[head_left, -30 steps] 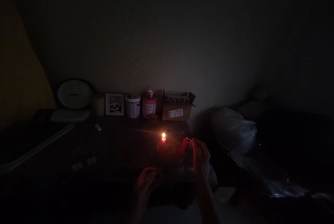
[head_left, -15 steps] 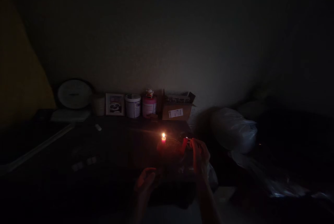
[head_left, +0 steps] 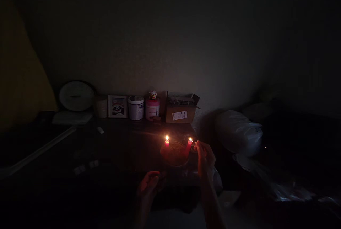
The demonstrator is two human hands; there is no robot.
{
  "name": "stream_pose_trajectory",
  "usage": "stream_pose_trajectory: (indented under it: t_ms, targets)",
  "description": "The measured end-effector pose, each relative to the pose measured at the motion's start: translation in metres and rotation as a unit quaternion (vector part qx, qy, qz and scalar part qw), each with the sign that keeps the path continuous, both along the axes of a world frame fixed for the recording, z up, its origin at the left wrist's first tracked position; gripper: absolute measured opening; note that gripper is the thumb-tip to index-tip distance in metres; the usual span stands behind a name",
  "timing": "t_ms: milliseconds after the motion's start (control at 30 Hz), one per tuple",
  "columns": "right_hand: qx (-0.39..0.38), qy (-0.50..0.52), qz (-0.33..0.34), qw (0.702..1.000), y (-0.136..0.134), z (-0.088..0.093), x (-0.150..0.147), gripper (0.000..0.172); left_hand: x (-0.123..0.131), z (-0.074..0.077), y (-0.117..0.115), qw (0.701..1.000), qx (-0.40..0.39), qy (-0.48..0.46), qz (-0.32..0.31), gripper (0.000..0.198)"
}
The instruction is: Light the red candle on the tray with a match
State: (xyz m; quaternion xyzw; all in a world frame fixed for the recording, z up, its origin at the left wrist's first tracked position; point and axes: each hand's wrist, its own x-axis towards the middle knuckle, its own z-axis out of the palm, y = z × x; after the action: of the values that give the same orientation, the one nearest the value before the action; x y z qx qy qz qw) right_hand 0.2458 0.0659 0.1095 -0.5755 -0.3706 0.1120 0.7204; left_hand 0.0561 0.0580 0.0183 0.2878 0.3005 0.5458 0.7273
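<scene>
In the dim light two red candles stand at the rim of a round dish. The left candle burns upright. A flame also shows on the right candle, which leans a little to the right. My right hand pinches a thin matchstick, its far end touching the flame of that right candle. Nearer to me, my left hand is held in front of the dish with its fingers curled. Shadow hides whatever it may hold.
Along the wall on the dark table stand a round white disc, a panda picture frame, a white tub, a pink tub and an opened cardboard box. A plastic bag bulges at the right.
A flame has grown on the right candle, and the dish is lit more brightly. My right hand has hardly moved, and my left hand stays where it was.
</scene>
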Motion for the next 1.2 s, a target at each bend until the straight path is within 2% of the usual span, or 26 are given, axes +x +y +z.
stream_pose_trajectory:
  t_ms: [167,300,400,500,567,633,667,800,967,1200]
  targets:
    - [0.055,0.040,-0.002,0.998,0.004,0.000,0.009,0.026,0.000,0.001,0.000,1.000,-0.016,-0.017,-0.010,0.036]
    - [0.129,0.166,0.068,0.975,-0.006,0.014,0.027,0.025,0.002,0.007,-0.001,1.000,-0.023,-0.016,0.001,0.037]
    - [0.130,0.214,0.112,0.962,-0.019,0.020,0.048,0.026,0.003,0.011,-0.002,0.999,-0.036,-0.019,0.008,0.041]
    - [0.057,0.147,0.103,0.982,-0.025,0.009,0.070,0.028,0.002,0.014,-0.004,0.999,-0.050,-0.014,0.011,0.045]
    - [-0.029,0.024,0.023,0.999,-0.024,-0.006,0.081,0.029,0.002,0.015,-0.006,0.999,-0.052,-0.015,0.004,0.045]
    - [-0.088,-0.070,-0.049,0.992,-0.020,-0.020,0.088,0.029,0.002,0.014,-0.007,0.999,-0.042,-0.016,0.004,0.042]
    - [-0.101,-0.082,-0.059,0.990,-0.018,-0.026,0.090,0.028,0.002,0.014,-0.007,0.999,-0.038,-0.015,0.003,0.041]
    - [-0.099,-0.008,-0.020,0.995,-0.011,-0.043,0.088,0.028,0.002,0.011,-0.007,0.999,-0.035,-0.008,-0.018,0.038]
    - [-0.082,0.032,-0.011,0.996,0.004,-0.055,0.083,0.033,0.004,0.006,-0.007,0.997,-0.046,-0.005,-0.067,0.034]
    - [-0.048,0.056,0.006,0.997,0.051,-0.050,0.085,0.041,0.012,-0.011,-0.001,0.997,-0.016,0.009,-0.081,0.032]
